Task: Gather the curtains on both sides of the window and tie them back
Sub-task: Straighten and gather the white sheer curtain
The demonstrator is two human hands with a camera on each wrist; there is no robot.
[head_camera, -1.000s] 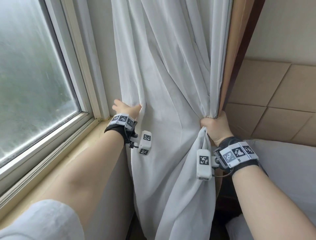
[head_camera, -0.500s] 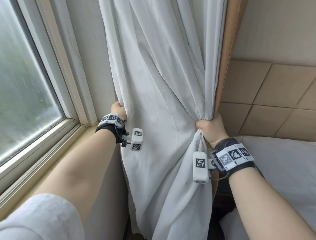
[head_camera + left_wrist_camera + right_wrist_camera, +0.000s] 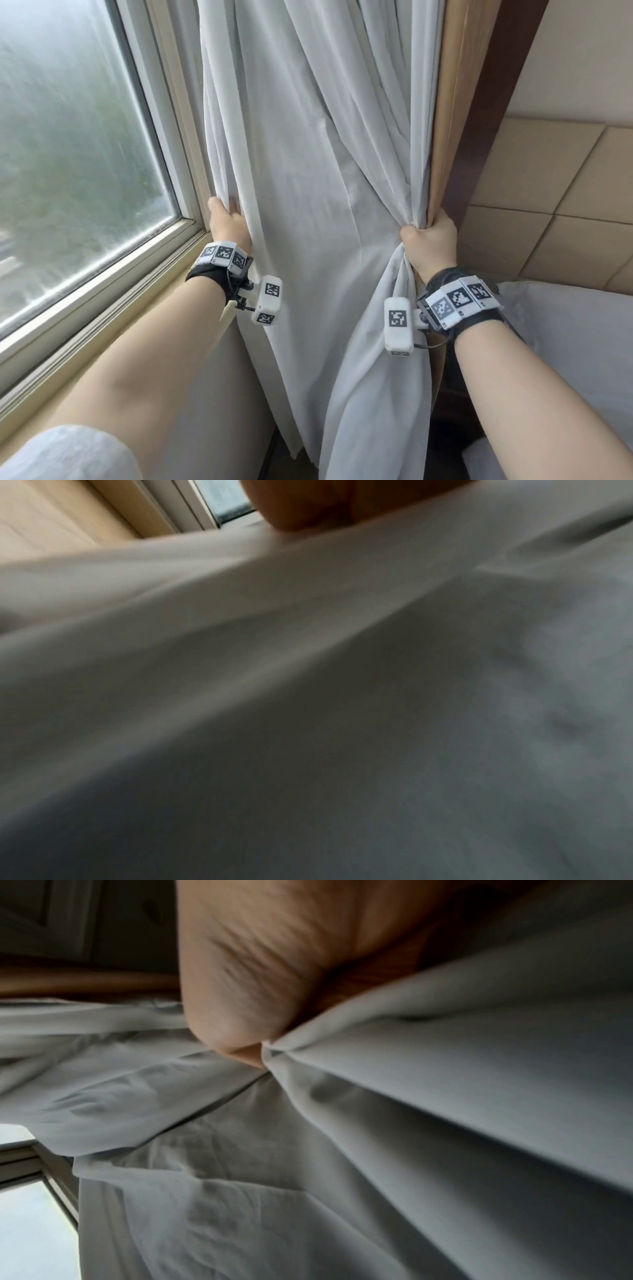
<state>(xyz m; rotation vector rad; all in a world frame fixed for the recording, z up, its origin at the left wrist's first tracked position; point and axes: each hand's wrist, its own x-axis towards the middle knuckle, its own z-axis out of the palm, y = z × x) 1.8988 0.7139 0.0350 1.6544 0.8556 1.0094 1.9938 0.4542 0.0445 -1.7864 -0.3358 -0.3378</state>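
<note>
A white curtain [image 3: 308, 192] hangs to the right of the window [image 3: 75, 144]. My left hand [image 3: 227, 222] grips the curtain's left edge near the window frame, its fingers hidden behind the cloth. My right hand [image 3: 430, 243] is a fist around bunched folds at the curtain's right side, together with the edge of a tan curtain [image 3: 445, 137]. In the right wrist view the fist [image 3: 260, 969] pinches white folds [image 3: 428, 1096]. The left wrist view is blurred and filled with white cloth [image 3: 308, 710], with part of the hand [image 3: 308, 504] at the top.
A cream window sill [image 3: 113, 325] runs under my left forearm. A dark wooden post [image 3: 496, 113] stands right of the tan curtain, then a tan tiled wall [image 3: 555, 212]. A white bed surface [image 3: 575, 342] lies under my right arm.
My left hand has closed on the curtain's left edge and moved up along it. The right fist keeps its hold on the bunched folds.
</note>
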